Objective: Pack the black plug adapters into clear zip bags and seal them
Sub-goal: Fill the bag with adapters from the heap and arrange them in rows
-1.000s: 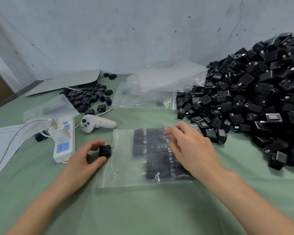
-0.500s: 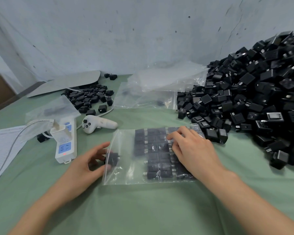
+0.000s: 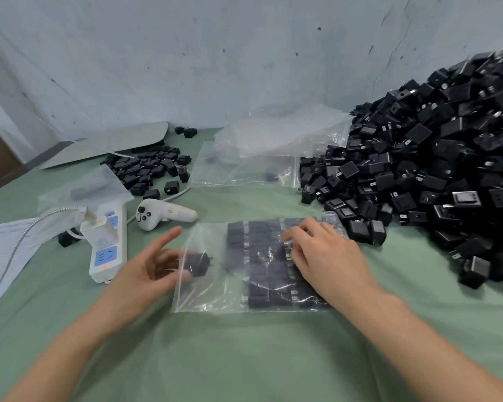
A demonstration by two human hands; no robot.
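On the green cloth (image 3: 244,358), what is that flat thing in front of you? my friend asks.

It is a clear zip bag (image 3: 212,297), I say. It lies flat, with its open end at the left. Rows of black plug adapters (image 3: 262,256) lie side by side in the right part of the bag.

What is your right hand doing?

My right hand (image 3: 328,259) lies on top of the bag, over the rows. My fingers are bent and the tips press down on the plastic. They are not wrapped round anything.

And your left hand?

My left hand (image 3: 145,274) is at the open end of the bag. It is let go, with the fingers spread and loose. A lone adapter (image 3: 198,264) sits just inside the open end, right by my fingertips. It looks blurry, so I cannot tell if a finger touches it.

What else is near the bag?

Right of the bag is a big pile of adapters (image 3: 433,169). Behind the bag lie empty clear bags (image 3: 244,169). Left of the bag is a white power strip (image 3: 108,250) with a red light. A white controller (image 3: 163,214) lies just behind the bag's left end. A small pile of adapters (image 3: 148,169) sits farther back on the left.
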